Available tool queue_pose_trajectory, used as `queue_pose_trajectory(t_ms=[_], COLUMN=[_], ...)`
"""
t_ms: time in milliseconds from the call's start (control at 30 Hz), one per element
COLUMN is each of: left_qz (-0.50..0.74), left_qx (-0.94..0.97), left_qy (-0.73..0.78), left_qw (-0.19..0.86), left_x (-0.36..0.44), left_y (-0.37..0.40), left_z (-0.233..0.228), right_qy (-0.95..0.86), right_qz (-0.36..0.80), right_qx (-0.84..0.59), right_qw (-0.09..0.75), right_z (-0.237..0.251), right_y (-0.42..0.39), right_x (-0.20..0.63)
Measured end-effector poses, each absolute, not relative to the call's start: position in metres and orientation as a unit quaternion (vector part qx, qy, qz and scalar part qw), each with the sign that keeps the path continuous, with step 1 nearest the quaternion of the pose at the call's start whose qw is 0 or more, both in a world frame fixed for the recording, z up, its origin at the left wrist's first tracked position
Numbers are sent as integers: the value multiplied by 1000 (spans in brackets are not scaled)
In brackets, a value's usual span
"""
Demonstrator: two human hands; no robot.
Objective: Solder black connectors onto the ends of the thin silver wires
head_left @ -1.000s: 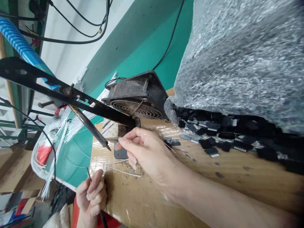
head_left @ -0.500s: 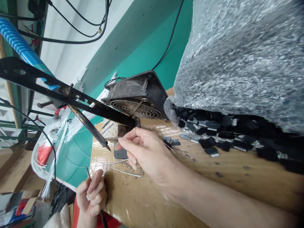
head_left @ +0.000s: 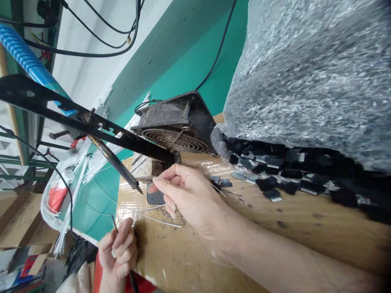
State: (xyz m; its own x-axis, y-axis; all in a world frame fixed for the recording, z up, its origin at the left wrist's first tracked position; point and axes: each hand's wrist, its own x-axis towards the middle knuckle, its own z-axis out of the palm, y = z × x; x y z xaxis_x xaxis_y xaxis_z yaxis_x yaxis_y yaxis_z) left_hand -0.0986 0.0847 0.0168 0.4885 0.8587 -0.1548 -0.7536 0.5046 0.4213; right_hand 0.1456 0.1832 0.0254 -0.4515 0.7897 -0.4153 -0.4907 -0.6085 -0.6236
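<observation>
My right hand (head_left: pixel 183 195) reaches in from the lower right, thumb and forefinger pinched on a thin silvery wire (head_left: pixel 210 183) that curves back over the knuckles. Just left of its fingertips, a soldering iron (head_left: pixel 122 167) slants down from a black metal bracket (head_left: pixel 116 136), its dark tip apart from the fingers. At the lower left my left hand (head_left: pixel 119 248) is closed around a thin black cable (head_left: pixel 133 281), one end of which sticks up past the fingers. Between the hands, pale thin wires (head_left: pixel 155 219) cross above the brown bench top (head_left: pixel 171 260).
A dirty black fan (head_left: pixel 171 122) stands behind my right hand. Small black connector pieces (head_left: pixel 271 183) lie scattered on the right, below a large bubble-wrap bundle (head_left: pixel 305 81). White wire bundles (head_left: pixel 100 162) rest on the green mat (head_left: pixel 189 61). A blue hose (head_left: pixel 33 65) hangs upper left.
</observation>
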Motion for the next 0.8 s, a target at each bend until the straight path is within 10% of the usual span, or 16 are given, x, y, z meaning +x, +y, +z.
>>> queue_pose_trajectory(t_ms=[533,800], left_qz=[455,451], left_qx=[190,163], left_qy=[208,205], left_qw=[845,853], left_x=[-91,-92], left_y=[88,84], left_z=[18,12], right_qy=[-295,-540], right_qz=[788,494], right_qx=[-365,-495], right_qw=[400,468], right_z=[21,18], right_y=[173,126], right_x=[152,207])
